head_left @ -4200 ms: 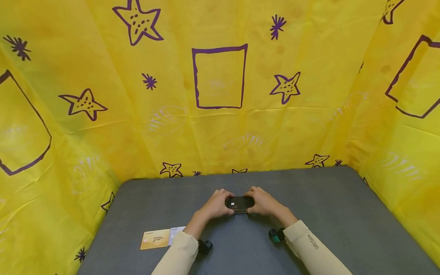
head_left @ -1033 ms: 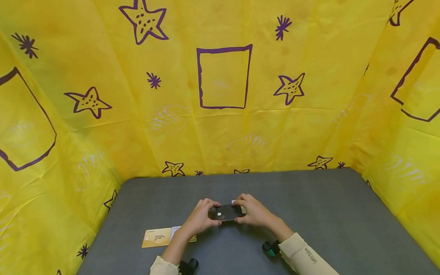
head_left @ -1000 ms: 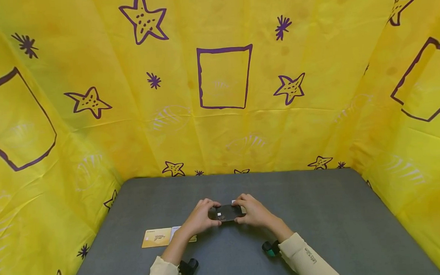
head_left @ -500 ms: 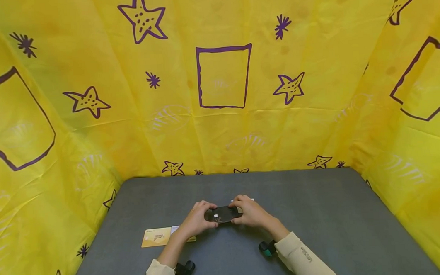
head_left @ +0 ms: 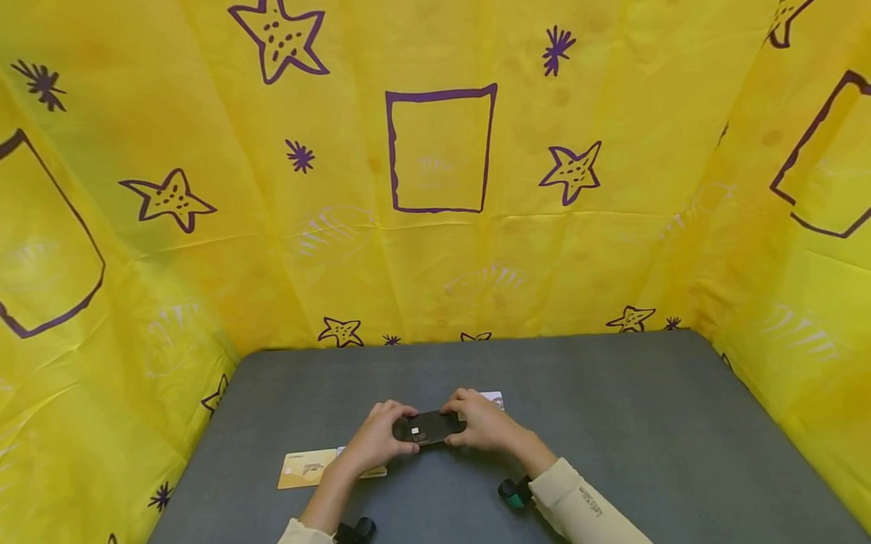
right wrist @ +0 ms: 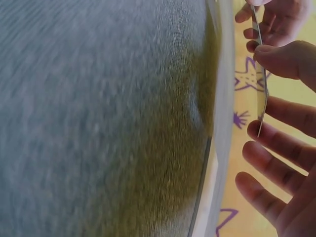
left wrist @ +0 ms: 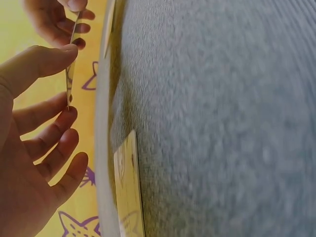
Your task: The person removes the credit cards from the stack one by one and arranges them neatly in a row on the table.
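A black card marked "VIP" (head_left: 432,427) is held between both hands, raised off the table. My left hand (head_left: 376,438) pinches its left end between thumb and fingers; my right hand (head_left: 484,423) does likewise at the right end. In the left wrist view the card (left wrist: 71,74) shows nearly edge-on, its end between thumb and fingertips, while the lower fingers are spread. From the right wrist the card (right wrist: 262,74) looks slightly bent. Behind my right hand, a pale card (head_left: 495,399) lies partly hidden on the table.
A yellow-orange card (head_left: 303,469) lies on the grey table (head_left: 606,427) to the left. Beside it, another card (head_left: 375,473) is mostly covered by the left hand and wrist. Yellow patterned cloth (head_left: 442,263) surrounds the table's back and sides.
Both hands have moved left and slightly nearer the body, carrying the black card. The pale card behind the right hand, out of sight at first, has come partly into view.
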`<state>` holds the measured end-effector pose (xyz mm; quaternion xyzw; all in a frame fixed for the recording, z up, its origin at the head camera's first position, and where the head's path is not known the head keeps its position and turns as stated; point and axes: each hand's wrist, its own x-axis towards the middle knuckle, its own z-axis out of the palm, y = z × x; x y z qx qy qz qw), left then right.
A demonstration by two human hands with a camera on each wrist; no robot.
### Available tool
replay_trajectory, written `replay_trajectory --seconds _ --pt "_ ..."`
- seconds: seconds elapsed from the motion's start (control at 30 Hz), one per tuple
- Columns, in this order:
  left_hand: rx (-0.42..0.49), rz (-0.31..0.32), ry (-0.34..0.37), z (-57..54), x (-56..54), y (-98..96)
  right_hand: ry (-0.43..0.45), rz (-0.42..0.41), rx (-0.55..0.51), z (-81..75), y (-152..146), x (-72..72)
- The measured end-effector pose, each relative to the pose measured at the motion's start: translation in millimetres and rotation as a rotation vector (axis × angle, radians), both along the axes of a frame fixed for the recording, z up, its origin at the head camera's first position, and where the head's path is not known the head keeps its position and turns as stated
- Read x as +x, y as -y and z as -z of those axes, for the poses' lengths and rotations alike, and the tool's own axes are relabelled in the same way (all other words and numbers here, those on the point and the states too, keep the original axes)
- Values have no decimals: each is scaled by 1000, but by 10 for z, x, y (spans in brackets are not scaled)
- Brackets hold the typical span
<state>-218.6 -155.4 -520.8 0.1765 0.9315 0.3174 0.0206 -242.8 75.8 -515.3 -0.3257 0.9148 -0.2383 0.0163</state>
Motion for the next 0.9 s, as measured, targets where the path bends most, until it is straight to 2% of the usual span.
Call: replay_trajectory --seconds 0.2,0.3,0.57,0.9 --pt "-10 12 7 2 27 80 15 -18 5 14 83 21" --pt "-17 12 33 -6 44 106 24 -27 19 42 116 24" --pt "-94 18 86 -6 65 133 15 -42 72 55 196 39" --pt "-152 37 46 23 111 153 4 -54 112 118 258 62"
